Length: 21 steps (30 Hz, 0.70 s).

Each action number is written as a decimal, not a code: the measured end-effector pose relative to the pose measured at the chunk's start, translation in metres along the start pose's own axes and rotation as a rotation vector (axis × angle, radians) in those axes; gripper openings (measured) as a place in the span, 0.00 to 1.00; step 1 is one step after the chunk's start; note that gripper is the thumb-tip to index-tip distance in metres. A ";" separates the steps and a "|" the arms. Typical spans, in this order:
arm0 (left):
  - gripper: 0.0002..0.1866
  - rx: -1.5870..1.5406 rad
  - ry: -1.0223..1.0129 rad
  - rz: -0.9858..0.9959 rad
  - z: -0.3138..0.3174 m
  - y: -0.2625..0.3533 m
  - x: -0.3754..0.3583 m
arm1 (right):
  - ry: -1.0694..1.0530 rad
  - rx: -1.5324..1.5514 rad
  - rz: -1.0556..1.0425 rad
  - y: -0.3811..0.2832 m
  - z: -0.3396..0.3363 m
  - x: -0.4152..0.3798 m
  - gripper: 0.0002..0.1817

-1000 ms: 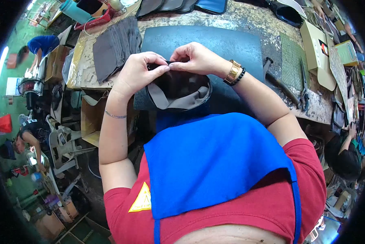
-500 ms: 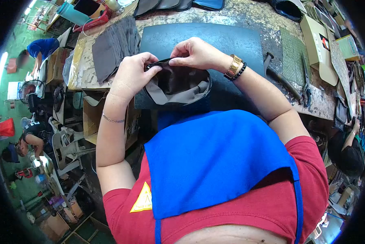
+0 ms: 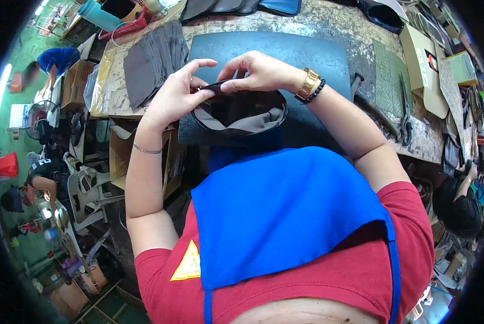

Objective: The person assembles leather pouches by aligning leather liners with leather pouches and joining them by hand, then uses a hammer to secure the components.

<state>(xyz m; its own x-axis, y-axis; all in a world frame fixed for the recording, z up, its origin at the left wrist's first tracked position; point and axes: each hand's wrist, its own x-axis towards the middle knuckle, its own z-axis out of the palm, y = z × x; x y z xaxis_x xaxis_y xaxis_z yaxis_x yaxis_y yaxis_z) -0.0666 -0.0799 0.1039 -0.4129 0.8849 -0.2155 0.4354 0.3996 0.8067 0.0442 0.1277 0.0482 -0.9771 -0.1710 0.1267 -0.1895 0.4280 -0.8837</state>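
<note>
Since the earlier frame, the left hand's index finger is rising clear of the dark pouch. From afar I'm seeing the counter carrying a blackish mat, the pouch gaping open near its front edge. The right hand is pinching the far rim, the left likewise. I'm judging this as rim work, the next move calling for steady pinching.

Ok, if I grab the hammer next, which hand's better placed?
Probably your right hand: the hammer lies on its side of the table. Your left hand is farther off, though both touch the open pouch.
</note>
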 end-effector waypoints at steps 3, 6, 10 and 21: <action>0.28 0.109 -0.021 0.017 -0.002 0.014 0.001 | 0.055 -0.079 -0.032 -0.003 -0.002 0.005 0.12; 0.29 -0.147 0.101 0.109 0.001 -0.006 0.018 | 0.230 -0.150 0.003 -0.013 -0.008 0.006 0.09; 0.29 -0.278 0.305 0.219 0.005 -0.011 0.020 | 0.513 -0.184 0.231 -0.019 -0.033 -0.006 0.17; 0.35 -0.441 0.233 -0.001 0.070 -0.012 -0.022 | 0.471 -0.219 0.329 -0.069 0.000 -0.092 0.16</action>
<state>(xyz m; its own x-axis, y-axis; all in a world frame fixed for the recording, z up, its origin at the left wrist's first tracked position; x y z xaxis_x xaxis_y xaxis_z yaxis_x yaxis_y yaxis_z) -0.0065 -0.0870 0.0604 -0.6026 0.7878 -0.1279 0.0763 0.2165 0.9733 0.1470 0.1144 0.0975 -0.9161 0.3902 0.0924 0.1629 0.5727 -0.8034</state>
